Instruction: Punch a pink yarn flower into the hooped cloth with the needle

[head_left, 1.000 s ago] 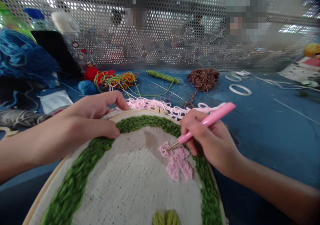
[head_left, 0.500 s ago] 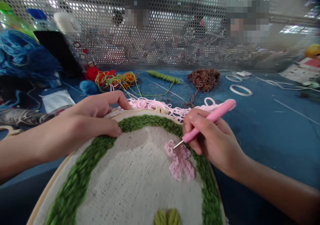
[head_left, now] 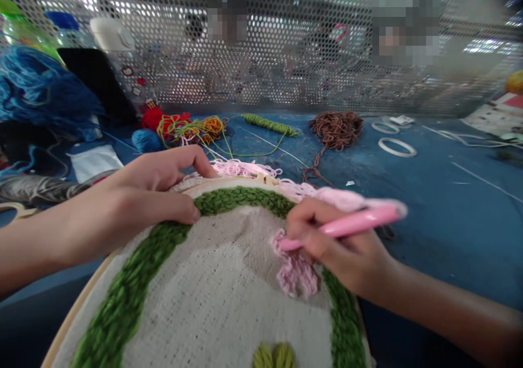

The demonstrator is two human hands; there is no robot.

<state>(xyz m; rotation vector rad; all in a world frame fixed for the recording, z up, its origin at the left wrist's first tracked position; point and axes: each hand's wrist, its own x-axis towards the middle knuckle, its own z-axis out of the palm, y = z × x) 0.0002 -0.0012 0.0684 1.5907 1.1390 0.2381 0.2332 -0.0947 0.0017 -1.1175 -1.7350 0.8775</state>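
My left hand point(head_left: 151, 185) grips the upper left rim of an embroidery hoop point(head_left: 75, 308), thumb on the cloth and fingers over the edge. Stretched in the hoop is pale cloth point(head_left: 204, 297) with a green yarn border point(head_left: 118, 297) and a yellow-green motif point(head_left: 273, 355) at the bottom. Closed round a pink punch needle point(head_left: 355, 222), my right hand point(head_left: 343, 248) presses its tip into a pink yarn flower point(head_left: 298, 275) at the upper right of the cloth. The metal point is out of sight. Loose pink yarn point(head_left: 245, 168) lies behind the hoop.
Brown yarn point(head_left: 337, 128), a green yarn bundle point(head_left: 269, 124) and tangled red and orange yarn point(head_left: 183, 126) lie on the blue table point(head_left: 449, 226). White rings point(head_left: 397, 147) sit at right. Blue yarn point(head_left: 41, 93), a phone point(head_left: 96, 82) and bottles point(head_left: 112, 36) stand left. A perforated metal screen point(head_left: 265, 74) rises behind.
My right hand has moved slightly left and down, tilting the punch needle flatter. Its metal shaft, visible before, is now sunk or hidden at the flower. My left hand stays put.
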